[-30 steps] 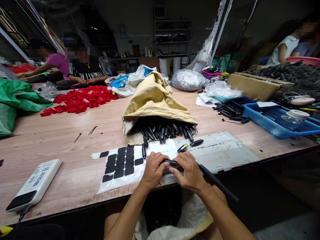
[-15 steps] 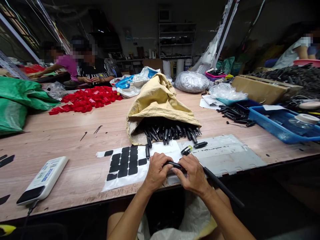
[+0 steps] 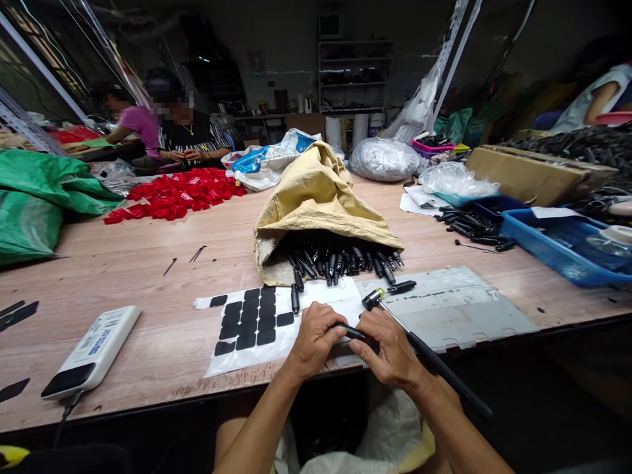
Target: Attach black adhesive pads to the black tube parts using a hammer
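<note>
A slim black cylindrical part (image 3: 353,332) lies between my hands near the table's front edge. My left hand (image 3: 316,336) pinches its left end, and my right hand (image 3: 388,345) is wrapped round its right end. A hammer (image 3: 424,352) with a black handle lies beside my right hand, its head on the grey sheet (image 3: 444,303). Left of my hands is a white sheet (image 3: 222,364) with black square stickers (image 3: 247,322). Beyond, a yellow sack (image 3: 320,197) opens toward me, spilling black parts (image 3: 336,260).
A white device (image 3: 93,355) with a cable lies at the left. Red pieces (image 3: 172,194) and a green sack (image 3: 44,204) are behind it. At the right are a blue tray (image 3: 563,253) and a cardboard box (image 3: 533,174). Two people sit across the table, another at the far right.
The view has shifted slightly, so the table things appear a little further right. Both hands still hold the black part, which now tilts a bit more down to the right.
</note>
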The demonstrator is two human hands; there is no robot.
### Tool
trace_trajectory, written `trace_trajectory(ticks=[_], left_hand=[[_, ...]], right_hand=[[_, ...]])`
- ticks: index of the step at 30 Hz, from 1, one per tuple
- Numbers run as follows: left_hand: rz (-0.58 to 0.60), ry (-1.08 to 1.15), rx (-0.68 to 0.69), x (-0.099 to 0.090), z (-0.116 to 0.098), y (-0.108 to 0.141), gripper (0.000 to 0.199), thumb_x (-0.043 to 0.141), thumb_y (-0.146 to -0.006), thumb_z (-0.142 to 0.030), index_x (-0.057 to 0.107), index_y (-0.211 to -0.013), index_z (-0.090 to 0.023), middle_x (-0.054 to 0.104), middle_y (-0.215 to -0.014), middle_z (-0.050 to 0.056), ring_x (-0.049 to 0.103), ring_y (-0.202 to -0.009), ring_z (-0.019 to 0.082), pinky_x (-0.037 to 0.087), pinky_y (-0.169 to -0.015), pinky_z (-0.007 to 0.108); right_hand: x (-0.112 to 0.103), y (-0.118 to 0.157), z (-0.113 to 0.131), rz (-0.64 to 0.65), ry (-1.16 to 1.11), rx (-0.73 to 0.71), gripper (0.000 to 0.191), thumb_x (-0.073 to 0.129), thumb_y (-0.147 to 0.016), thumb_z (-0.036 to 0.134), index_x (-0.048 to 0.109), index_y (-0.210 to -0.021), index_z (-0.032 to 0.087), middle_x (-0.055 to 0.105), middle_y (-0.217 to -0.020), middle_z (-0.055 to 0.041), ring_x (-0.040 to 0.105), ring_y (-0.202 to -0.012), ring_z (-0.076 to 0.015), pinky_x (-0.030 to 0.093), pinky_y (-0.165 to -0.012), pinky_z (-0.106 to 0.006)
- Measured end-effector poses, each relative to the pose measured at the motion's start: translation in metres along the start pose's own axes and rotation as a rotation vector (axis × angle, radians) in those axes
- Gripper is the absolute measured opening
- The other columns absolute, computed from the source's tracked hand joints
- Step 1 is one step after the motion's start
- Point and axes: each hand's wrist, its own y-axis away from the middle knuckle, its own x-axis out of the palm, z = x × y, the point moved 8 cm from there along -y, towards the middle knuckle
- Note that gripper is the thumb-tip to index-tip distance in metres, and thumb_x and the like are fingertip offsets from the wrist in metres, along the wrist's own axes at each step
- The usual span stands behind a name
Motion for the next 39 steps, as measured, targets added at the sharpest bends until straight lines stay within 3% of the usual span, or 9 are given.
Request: trace_trajectory(ticks=[13,19,23,27,30,35,37,39], left_hand=[[0.014,-0.032,0.006,0.004,-0.001,0.000,0.011,0.062,-0.089,-0.026,0.073,-0.089,-0.022,0.067,-0.083,0.001,0.051,-0.094,0.022,0.032,-0.089,0.039],[0.000,-0.030,0.023,0.003,-0.011,0.003,0.015,0.058,-0.093,-0.028,0.072,-0.091,-0.023,0.066,-0.084,0.002,0.052,-0.093,0.022,0.035,-0.088,0.039],[-0.041,-0.082,0.028,0.002,-0.028,0.026,0.015,0.057,-0.097,-0.030,0.070,-0.097,-0.023,0.065,-0.087,0.004,0.054,-0.090,0.022,0.039,-0.084,0.038],[0.062,-0.092,0.039,0.017,-0.037,0.066,0.015,0.060,-0.093,-0.024,0.069,-0.105,-0.024,0.066,-0.093,0.005,0.060,-0.087,0.020,0.045,-0.077,0.033],[0.191,-0.079,0.013,0.039,-0.021,0.096,0.020,0.063,-0.088,-0.022,0.070,-0.107,-0.025,0.068,-0.097,0.006,0.065,-0.085,0.020,0.049,-0.072,0.030],[0.302,-0.233,-0.275,0.064,0.038,0.137,0.038,0.064,-0.081,-0.014,0.069,-0.116,-0.029,0.070,-0.107,0.005,0.069,-0.092,0.023,0.053,-0.079,0.032],[0.307,-0.218,-0.288,0.063,0.039,0.141,0.044,0.068,-0.079,-0.017,0.068,-0.120,-0.032,0.071,-0.111,0.004,0.069,-0.095,0.023,0.054,-0.082,0.032],[0.276,-0.136,-0.207,0.051,0.021,0.130,0.037,0.072,-0.081,-0.023,0.069,-0.117,-0.033,0.072,-0.108,0.003,0.068,-0.093,0.022,0.054,-0.082,0.031]], right_hand=[[0.006,0.000,-0.010,0.054,-0.085,-0.024,0.027,0.050,-0.099,0.033,0.054,-0.075,0.020,0.051,-0.076,-0.0021,0.042,-0.079,-0.0179,0.030,-0.073,-0.035],[-0.004,-0.003,-0.003,0.049,-0.198,0.001,0.035,0.044,-0.101,0.043,0.055,-0.076,0.020,0.052,-0.075,-0.0022,0.044,-0.077,-0.0179,0.031,-0.072,-0.036],[-0.012,-0.002,-0.004,0.027,-0.352,0.032,0.047,0.033,-0.102,0.054,0.061,-0.082,0.021,0.056,-0.079,-0.0036,0.048,-0.079,-0.0191,0.035,-0.074,-0.037],[-0.014,0.000,-0.004,0.017,-0.393,0.038,0.051,0.030,-0.102,0.056,0.064,-0.086,0.022,0.060,-0.083,-0.0051,0.051,-0.082,-0.0202,0.037,-0.077,-0.038],[-0.013,0.000,-0.003,0.013,-0.363,0.038,0.044,0.038,-0.101,0.053,0.064,-0.085,0.022,0.060,-0.081,-0.0049,0.051,-0.081,-0.0201,0.038,-0.076,-0.038],[-0.010,-0.002,0.001,0.011,-0.286,-0.010,0.036,0.045,-0.099,0.047,0.064,-0.082,0.021,0.058,-0.077,-0.0037,0.051,-0.077,-0.0185,0.037,-0.074,-0.036],[-0.009,-0.002,0.001,0.012,-0.271,-0.005,0.034,0.048,-0.098,0.045,0.064,-0.081,0.021,0.058,-0.076,-0.0034,0.051,-0.076,-0.0180,0.036,-0.073,-0.036],[-0.009,-0.002,0.001,0.012,-0.268,0.000,0.033,0.049,-0.097,0.044,0.063,-0.080,0.020,0.058,-0.077,-0.0033,0.051,-0.076,-0.0178,0.036,-0.073,-0.036]])
